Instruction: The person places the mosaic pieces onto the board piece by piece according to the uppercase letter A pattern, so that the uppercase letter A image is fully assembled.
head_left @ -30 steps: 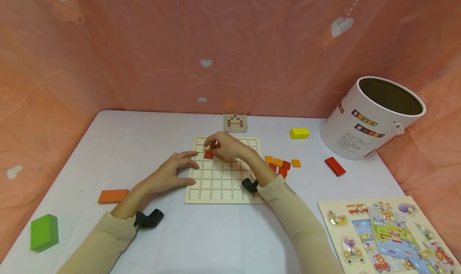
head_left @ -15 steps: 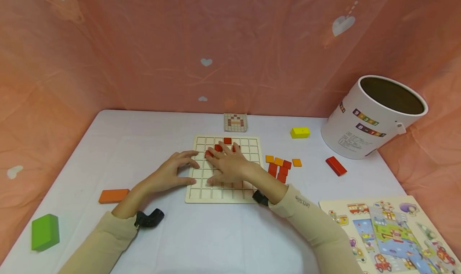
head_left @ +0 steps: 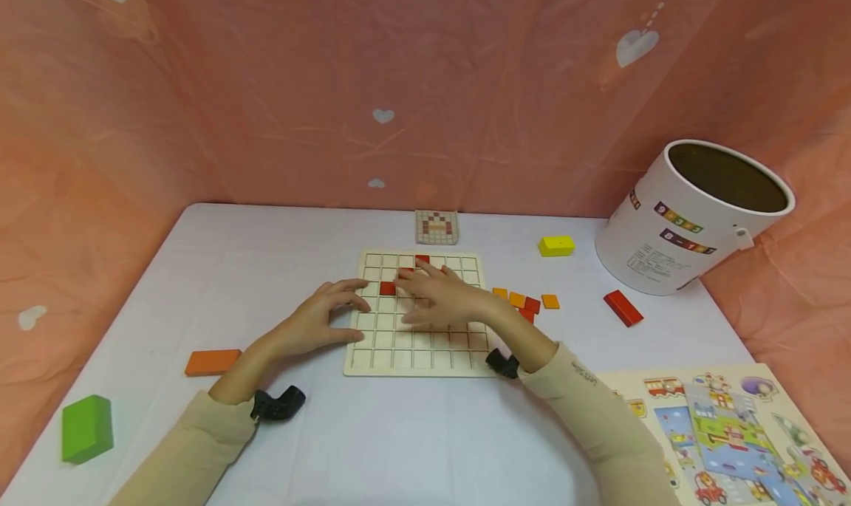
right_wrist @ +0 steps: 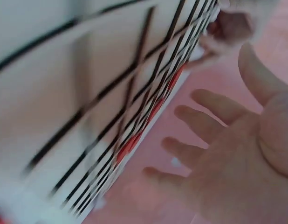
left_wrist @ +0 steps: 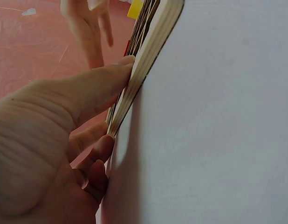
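A pale wooden grid board [head_left: 387, 359] lies on the table. My left hand [head_left: 322, 318] rests at its left edge, thumb and fingers spread; in the left wrist view the thumb and fingertips touch the wooden edge [left_wrist: 151, 56]. Over the board's middle hovers my right hand [head_left: 447, 301], fingers spread and holding nothing, seen open-palmed in the right wrist view. One red square tile [head_left: 388, 288] sits in a cell left of its fingertips, and another red tile [head_left: 422, 259] in the top row. The right hand partly hides further red tiles.
Several orange tiles [head_left: 517, 299] and red tiles lie right of the board. A pattern card [head_left: 436, 227] lies behind it. Around stand a yellow block [head_left: 556, 246], red block [head_left: 623, 309], white bucket [head_left: 654, 240], picture puzzle board [head_left: 744, 377], orange block [head_left: 213, 362] and green block [head_left: 88, 429].
My right hand, first bent at a red tile, spread its fingers over the board's red tiles and shifted right. The left tile now shows uncovered. My left hand stays at the edge.
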Demonstrator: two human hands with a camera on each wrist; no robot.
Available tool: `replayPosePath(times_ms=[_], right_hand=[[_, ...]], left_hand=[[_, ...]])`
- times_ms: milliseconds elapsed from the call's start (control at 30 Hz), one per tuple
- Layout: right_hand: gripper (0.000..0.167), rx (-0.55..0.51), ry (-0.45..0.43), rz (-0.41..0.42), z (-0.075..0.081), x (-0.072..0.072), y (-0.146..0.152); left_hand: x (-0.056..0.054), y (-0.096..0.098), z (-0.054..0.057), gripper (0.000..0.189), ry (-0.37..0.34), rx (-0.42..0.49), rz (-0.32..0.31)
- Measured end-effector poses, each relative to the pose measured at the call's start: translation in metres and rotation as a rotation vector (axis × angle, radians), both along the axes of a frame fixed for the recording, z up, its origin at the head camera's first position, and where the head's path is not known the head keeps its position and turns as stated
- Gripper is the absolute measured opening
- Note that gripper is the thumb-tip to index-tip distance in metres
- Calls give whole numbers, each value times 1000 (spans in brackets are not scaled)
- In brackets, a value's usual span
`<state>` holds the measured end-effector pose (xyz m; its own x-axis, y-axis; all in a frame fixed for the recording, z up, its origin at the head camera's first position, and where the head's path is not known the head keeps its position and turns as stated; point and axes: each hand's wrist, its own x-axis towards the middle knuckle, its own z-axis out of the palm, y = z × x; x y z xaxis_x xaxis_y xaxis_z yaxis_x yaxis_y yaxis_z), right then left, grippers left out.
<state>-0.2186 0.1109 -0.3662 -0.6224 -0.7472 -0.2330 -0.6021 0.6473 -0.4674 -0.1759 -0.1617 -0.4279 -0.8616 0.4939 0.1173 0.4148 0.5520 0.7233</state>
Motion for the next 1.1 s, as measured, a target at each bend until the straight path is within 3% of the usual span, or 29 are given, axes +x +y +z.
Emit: replayPosePath(times_ms=[200,333,500,700,1100], right_hand=[[47,-258,-66,-167,6,-8,66],[36,-244,-57,-268,6,-7,109],[34,-199,-43,-333,-1,0,145],[36,-221,-42,-358,-8,5,160],[33,-192,-5,-362,-16,4,163]], left_hand=[[1,1,-1,33,-15,7,2],[2,1,-1,34,-16,7,1],[3,1,0,35,-35,1,9],[1,1,0,33,-5,-8,5],[2,1,1,33,-15,-4,-2]])
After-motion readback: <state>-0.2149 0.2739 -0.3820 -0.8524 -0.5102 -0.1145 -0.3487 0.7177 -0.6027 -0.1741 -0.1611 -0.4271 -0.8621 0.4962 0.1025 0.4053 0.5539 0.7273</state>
